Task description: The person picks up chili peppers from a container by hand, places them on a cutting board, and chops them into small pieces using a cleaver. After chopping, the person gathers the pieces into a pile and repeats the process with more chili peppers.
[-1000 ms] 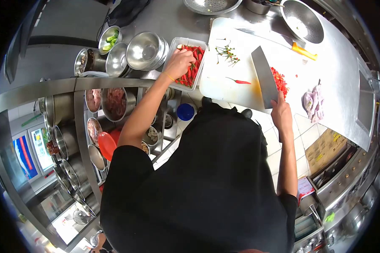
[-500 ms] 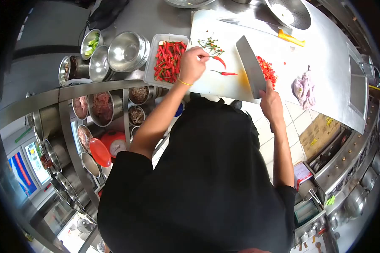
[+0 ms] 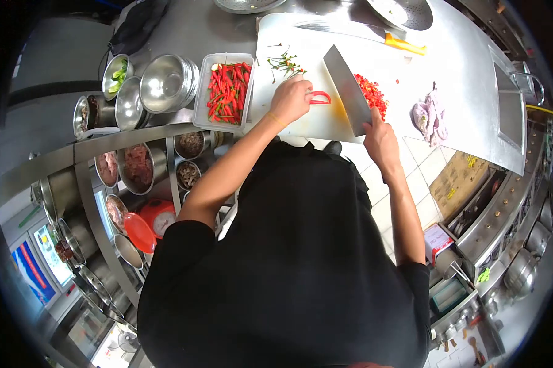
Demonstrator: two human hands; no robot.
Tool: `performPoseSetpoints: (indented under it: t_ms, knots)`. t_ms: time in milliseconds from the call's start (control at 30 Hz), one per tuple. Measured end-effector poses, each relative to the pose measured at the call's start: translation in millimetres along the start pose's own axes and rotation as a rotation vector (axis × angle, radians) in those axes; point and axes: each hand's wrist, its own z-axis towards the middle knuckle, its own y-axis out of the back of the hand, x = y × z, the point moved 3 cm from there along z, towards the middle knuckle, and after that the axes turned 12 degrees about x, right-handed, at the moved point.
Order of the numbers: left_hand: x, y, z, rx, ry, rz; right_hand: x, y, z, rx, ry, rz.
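Observation:
My left hand (image 3: 291, 99) is closed over the white cutting board (image 3: 298, 126), its fingers around red chilies (image 3: 320, 95) whose tips point right. Gripped in my right hand (image 3: 382, 141) is a cleaver (image 3: 349, 92), its broad blade slanting across the board. Just right of the blade lies a heap of chopped red chili (image 3: 372, 97). Behind my left hand are loose green chili stems (image 3: 284, 63). A clear plastic tub (image 3: 197, 110) of whole red chilies (image 3: 230, 92) stands left of the board.
A yellow-handled knife (image 3: 405, 44) lies at the back of the board. A crumpled pale cloth (image 3: 431, 116) rests near the right front edge. Metal bowls (image 3: 166, 83) stand left of the tub. Perforated metal bowls (image 3: 405, 12) sit at the back. Shelves with filled containers (image 3: 138, 165) are lower left.
My left hand has moved down and right relative to the board and now holds the chilies together; one lay loose before. The whole view has shifted slightly; the cleaver stays in my right hand.

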Motion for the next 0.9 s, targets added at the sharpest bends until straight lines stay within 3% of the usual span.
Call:
performPoseSetpoints:
  t_ms: [200, 300, 400, 467, 600, 900]
  knots:
    - [-21.3, -19.0, 41.6, 0.052, 0.006, 0.033, -6.5, 10.1, 10.0, -0.057, -0.048, 0.022]
    - [-30.4, -25.0, 48.3, 0.001, -0.159, 0.12, -10.9, 11.9, 16.2, -0.079, -0.02, 0.005]
    - [-40.5, -23.7, 45.7, 0.051, -0.143, 0.172, -6.6, 17.4, 15.4, -0.066, -0.017, -0.017]
    - [-58.9, -12.8, 22.9, -0.001, -0.096, -0.089, -3.5, 19.7, 10.8, -0.057, -0.033, -0.01]
    - [-51.2, -39.6, -4.6, 0.062, 0.017, -0.167, 5.1, 17.4, 7.0, -0.099, 0.017, -0.064]
    - [-53.8, -42.9, -10.8, 0.001, -0.015, -0.136, 18.6, 14.9, 12.0, 0.0, -0.006, -0.016]
